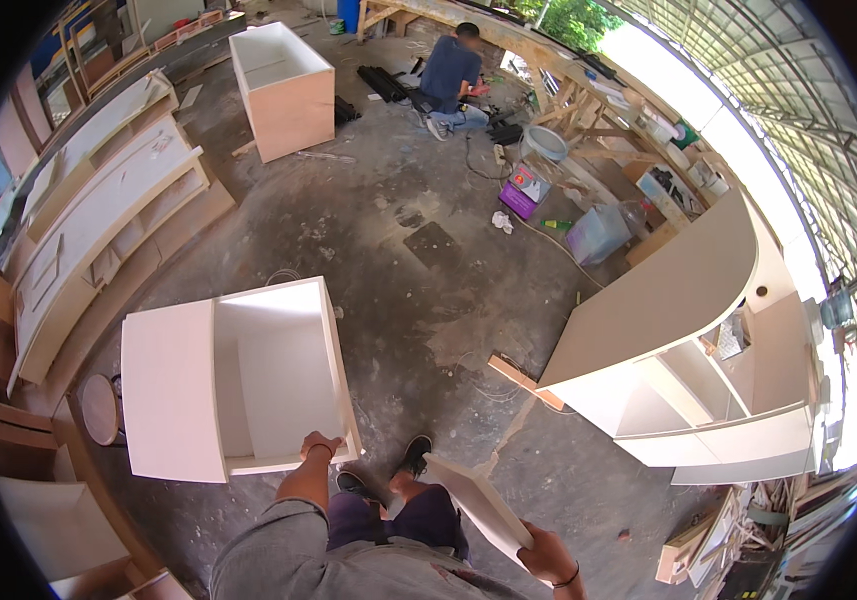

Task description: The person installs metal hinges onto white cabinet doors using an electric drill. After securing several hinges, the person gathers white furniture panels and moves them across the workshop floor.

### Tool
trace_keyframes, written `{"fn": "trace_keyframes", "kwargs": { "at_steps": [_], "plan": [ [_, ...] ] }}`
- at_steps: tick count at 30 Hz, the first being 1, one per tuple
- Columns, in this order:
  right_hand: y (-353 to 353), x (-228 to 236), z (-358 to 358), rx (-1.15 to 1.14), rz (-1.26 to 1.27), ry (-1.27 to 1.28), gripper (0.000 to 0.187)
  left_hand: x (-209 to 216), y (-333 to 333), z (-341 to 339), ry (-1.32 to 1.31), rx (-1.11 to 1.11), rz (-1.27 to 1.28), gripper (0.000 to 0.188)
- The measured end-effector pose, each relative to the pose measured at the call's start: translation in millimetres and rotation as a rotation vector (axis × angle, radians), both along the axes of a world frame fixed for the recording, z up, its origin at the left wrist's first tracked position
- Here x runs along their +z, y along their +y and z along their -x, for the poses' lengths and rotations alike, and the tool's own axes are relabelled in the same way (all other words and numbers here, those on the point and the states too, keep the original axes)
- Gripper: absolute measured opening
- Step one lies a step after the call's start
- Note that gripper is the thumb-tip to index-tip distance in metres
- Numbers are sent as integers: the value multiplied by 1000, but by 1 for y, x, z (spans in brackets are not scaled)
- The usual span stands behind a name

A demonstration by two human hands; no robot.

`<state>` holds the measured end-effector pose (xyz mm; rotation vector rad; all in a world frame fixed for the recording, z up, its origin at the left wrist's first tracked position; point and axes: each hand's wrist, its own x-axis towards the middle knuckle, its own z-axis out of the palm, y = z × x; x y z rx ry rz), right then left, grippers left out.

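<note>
A white open-topped cabinet [174, 395] stands on the floor at my left, its hollow inside showing. My left hand [321, 443] is closed over the cabinet's near edge, close to its right corner. At my right side hangs a flat white panel [479, 505], tilted, its far end near my shoe. My right hand [549, 555] grips the panel's near end, and part of that grip is hidden. The panel and the cabinet are apart, with my legs between them.
At right stands a large curved cabinet [659, 290], a wooden strip [526, 381] by its corner. A round stool [101, 410] is left of the white cabinet. Far off are a tall box cabinet [296, 110] and a crouching person [452, 80]. Scrap wood [719, 530] piles up lower right.
</note>
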<state>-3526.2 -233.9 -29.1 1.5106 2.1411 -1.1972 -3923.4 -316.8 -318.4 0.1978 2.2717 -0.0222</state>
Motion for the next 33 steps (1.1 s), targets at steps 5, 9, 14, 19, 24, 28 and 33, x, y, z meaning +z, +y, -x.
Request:
{"fn": "trace_keyframes", "kwargs": {
  "at_steps": [5, 9, 14, 19, 24, 28, 33],
  "plan": [
    [-17, 21, 8, 56, 4, 3, 53, -78, -45, 5, 172, -122, -175, 77],
    [-18, 37, -27, 27, -46, -109, 55, 40, -20, -22, -76, -171, -466, 76],
    [5, 142, 5, 351, -244, -182, 42, 164, -33, -79, -20, -648, -1091, 83],
    [-4, 228, 74, 409, -76, -10, 41, 254, -36, -82, -50, -983, -1453, 57],
    [10, 239, 107, 774, -89, 42, 45, 270, -91, -85, -260, -899, -1507, 43],
    [21, 222, 137, 984, -161, 256, 38, 303, -154, -81, -101, -793, -1443, 34],
    [11, 191, 226, 1246, -88, 552, 39, 329, -244, -98, 269, -502, -1298, 40]
  ]
}}
